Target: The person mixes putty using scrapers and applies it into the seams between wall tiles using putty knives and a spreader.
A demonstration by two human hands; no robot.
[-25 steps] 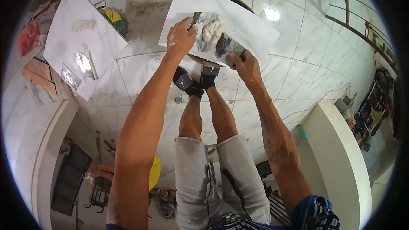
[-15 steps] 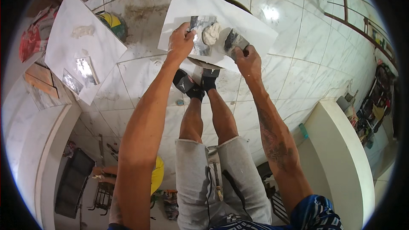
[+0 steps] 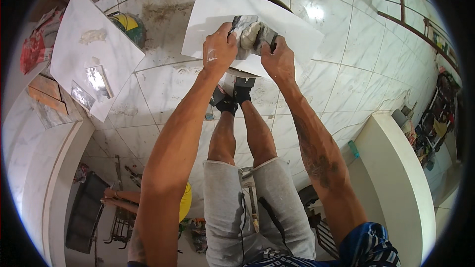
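My left hand (image 3: 220, 48) is closed on a flat metal putty spreader (image 3: 243, 22) that carries a lump of off-white putty (image 3: 251, 34). Gripped between the thumb and fingers of my right hand (image 3: 278, 60) is a second, darker metal spreader (image 3: 267, 35). Its edge meets the right side of the lump, and the two blades are close together. Both hands are over a white sheet (image 3: 208, 10) with a marbled look, which rests on a round, dark-rimmed container (image 3: 272, 1) that is mostly hidden.
At left, another white sheet (image 3: 74, 29) holds a putty smear and two metal blades (image 3: 100, 81). Beside it are a yellow-green bucket (image 3: 132, 28) and a red bag (image 3: 42, 44). Metal bars (image 3: 400, 0) stand at right. Another person's hand (image 3: 110, 195) shows lower left.
My right hand has moved left and up, bringing its spreader against the putty. My left hand has shifted slightly right. The gap between the blades has closed.
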